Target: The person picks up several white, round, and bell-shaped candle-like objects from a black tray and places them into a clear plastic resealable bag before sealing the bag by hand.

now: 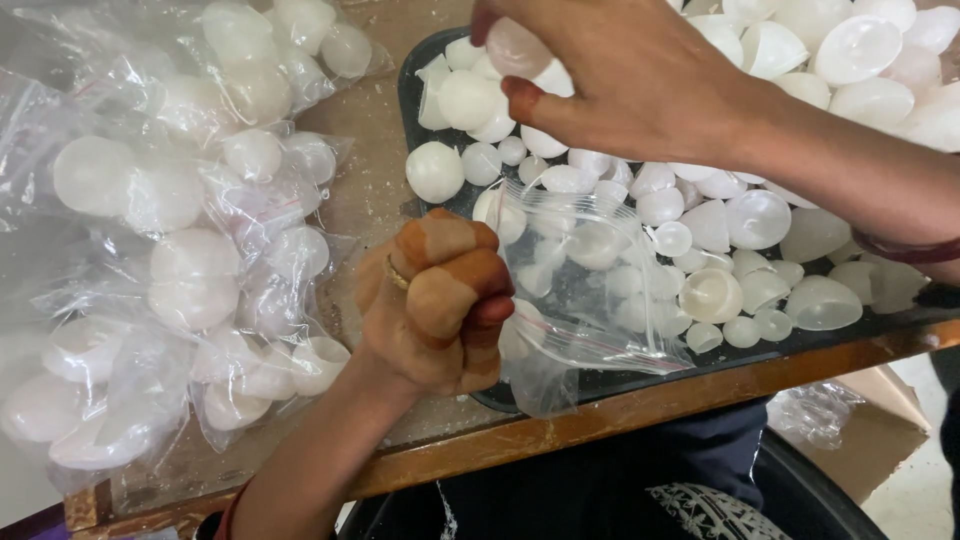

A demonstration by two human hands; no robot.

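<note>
Bag (590, 290) of thin clear plastic, frame centre, we judge limp and slippery; left hand (440, 305) fists its mouth edge. Right hand (620, 70) pinches a light, brittle-looking white shell (515, 48) above the tray (412, 75).

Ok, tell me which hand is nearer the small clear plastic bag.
Left. The left hand grips the clear bag by its edge, holding it over the dark tray. The right hand is above, apart from it, pinching white shell halves.
</note>
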